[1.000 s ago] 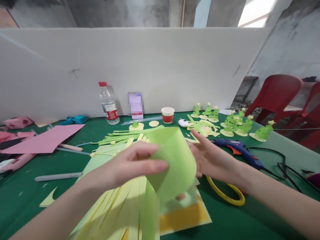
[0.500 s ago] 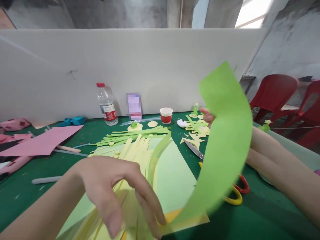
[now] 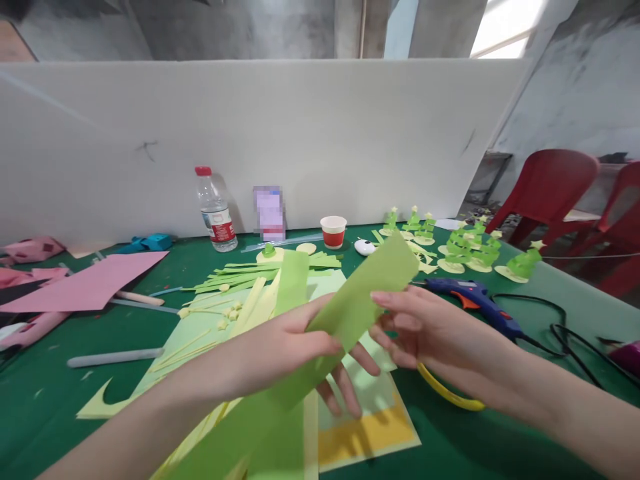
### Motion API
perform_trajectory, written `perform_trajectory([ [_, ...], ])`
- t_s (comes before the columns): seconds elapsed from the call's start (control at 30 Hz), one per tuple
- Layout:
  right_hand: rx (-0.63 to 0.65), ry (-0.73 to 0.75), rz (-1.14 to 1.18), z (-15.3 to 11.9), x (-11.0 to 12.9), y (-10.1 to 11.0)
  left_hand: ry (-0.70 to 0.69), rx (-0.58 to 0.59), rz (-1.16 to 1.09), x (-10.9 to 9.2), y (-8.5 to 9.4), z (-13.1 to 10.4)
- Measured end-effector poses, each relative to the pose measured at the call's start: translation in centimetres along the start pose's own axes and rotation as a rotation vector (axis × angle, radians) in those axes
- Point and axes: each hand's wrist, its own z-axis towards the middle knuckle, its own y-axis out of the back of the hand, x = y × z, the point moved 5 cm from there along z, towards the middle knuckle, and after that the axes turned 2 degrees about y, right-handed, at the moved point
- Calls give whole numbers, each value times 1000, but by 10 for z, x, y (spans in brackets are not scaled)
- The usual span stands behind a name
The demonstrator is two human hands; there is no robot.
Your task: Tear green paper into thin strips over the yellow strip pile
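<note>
A wide green paper strip (image 3: 350, 300) runs slantwise across the middle, its upper end pointing to the back right. My left hand (image 3: 305, 340) holds it with the thumb on top and the fingers stretched out beneath. At the strip's right edge, my right hand (image 3: 410, 320) pinches it near the upper end, with the other fingers loosely curled. Below lie a second green strip (image 3: 293, 277), thin pale yellow strips (image 3: 253, 303) and a pale green sheet (image 3: 193, 333). The yellow handle of the scissors (image 3: 453, 395) shows under my right hand; the rest is hidden.
A blue glue gun (image 3: 473, 297) with a black cable lies right. Behind it stand several small green paper trees (image 3: 455, 250). Along the white panel (image 3: 320, 140) are a water bottle (image 3: 217, 217) and a paper cup (image 3: 333, 232). Pink paper (image 3: 95, 277) lies left.
The raised green strip has come down from the right to the middle. My left hand has moved up and taken hold of it; my right hand has moved left and lower.
</note>
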Motion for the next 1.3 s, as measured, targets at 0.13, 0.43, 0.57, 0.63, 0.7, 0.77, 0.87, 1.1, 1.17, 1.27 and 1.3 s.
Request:
perform_trajectory([
  [0.13, -111, 122, -110, 5, 19, 17, 74, 110, -251, 5, -7, -1],
  [0.43, 40, 154, -431, 3, 29, 15, 74, 78, -426, 11, -10, 5],
  [0.57, 96, 177, -506, 5, 19, 5, 78, -40, -360, 16, -6, 14],
  [0.63, 110, 154, -499, 7, 16, 1, 44, -32, -334, 15, -9, 15],
  [0.7, 107, 138, -495, 7, 15, 0, 16, -13, -320, 14, -12, 15],
  [0.77, 83, 158, -506, 6, 16, 0, -17, -15, -322, 13, -12, 14],
  [0.87, 38, 184, -526, 4, 16, 3, -40, -24, -314, 11, -9, 14],
  [1.1, -5, 264, -648, 1, 19, 3, -67, -120, -206, 10, 0, 14],
  [1.17, -15, 271, -777, 0, 21, 1, -69, -128, -183, 12, -1, 14],
  [1.27, 1, 240, -850, -2, 20, -1, -93, -155, -105, 12, -2, 13],
  [1.3, 19, 237, -843, -2, 19, -2, -100, -158, -74, 12, -2, 12],
])
